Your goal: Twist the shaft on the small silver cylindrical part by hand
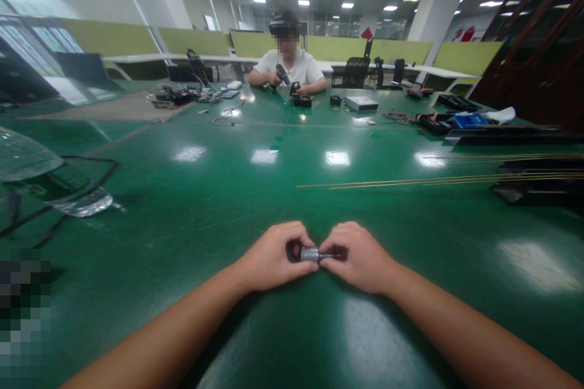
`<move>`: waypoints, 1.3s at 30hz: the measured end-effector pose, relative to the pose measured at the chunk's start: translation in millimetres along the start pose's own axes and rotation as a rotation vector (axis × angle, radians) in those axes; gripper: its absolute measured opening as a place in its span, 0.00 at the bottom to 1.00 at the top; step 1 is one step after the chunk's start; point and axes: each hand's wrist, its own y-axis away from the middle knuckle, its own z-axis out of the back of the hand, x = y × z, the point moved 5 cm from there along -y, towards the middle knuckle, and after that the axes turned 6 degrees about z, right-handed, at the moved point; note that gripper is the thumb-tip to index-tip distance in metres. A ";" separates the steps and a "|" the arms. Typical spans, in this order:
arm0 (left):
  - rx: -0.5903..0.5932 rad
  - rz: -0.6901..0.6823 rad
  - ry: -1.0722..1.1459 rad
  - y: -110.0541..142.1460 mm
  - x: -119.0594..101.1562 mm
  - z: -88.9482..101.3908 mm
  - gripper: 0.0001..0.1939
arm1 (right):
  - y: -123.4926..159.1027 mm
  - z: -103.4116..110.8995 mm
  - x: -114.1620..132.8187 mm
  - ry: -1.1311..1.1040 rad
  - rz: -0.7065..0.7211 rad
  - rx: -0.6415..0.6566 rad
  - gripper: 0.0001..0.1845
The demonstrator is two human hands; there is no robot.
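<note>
Just over the green tabletop (205, 316), both hands meet on a small silver metal cylinder (310, 253) with a thin dark shaft (329, 255) at its right end. My left hand (276, 255) pinches the cylinder between thumb and fingers. The thumb and fingertips of my right hand (360, 258) close around the shaft. The part lies about level, pointing left to right. Its left end and the shaft's tip are partly hidden by my fingers, and its exact kind cannot be told.
A clear plastic bottle (50, 176) lies at the left by a black cable. Long thin brass-coloured rods (410, 182) extend from the right beside black trays (538, 185). Across the table a person (292, 70) holds a drill-like tool (281, 74). Electronic parts (182, 95) lie far left.
</note>
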 end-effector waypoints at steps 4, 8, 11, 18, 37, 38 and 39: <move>0.007 -0.004 -0.010 -0.3 0.1 -0.4 0.10 | -0.2 1.1 1.1 -0.001 0.002 0.000 0.03; 0.011 -0.009 0.007 -0.2 -0.3 -0.4 0.10 | 0.6 2.8 0.6 -0.009 -0.010 0.017 0.03; 0.009 -0.009 0.014 -0.1 -0.9 0.0 0.10 | 1.8 4.6 -0.6 -0.013 -0.021 0.028 0.03; 0.015 -0.006 0.012 0.5 -2.8 0.8 0.10 | 3.1 6.3 -3.1 -0.025 -0.023 0.032 0.03; 0.029 0.000 0.016 0.8 -2.9 1.5 0.11 | 7.5 17.2 -10.0 -0.018 -0.053 0.105 0.05; 0.029 0.003 0.012 0.8 -2.7 1.5 0.11 | 7.6 17.2 -10.7 -0.017 -0.053 0.110 0.05; 0.031 0.005 0.009 0.8 -2.6 1.5 0.11 | 7.8 17.4 -11.5 -0.015 -0.055 0.115 0.04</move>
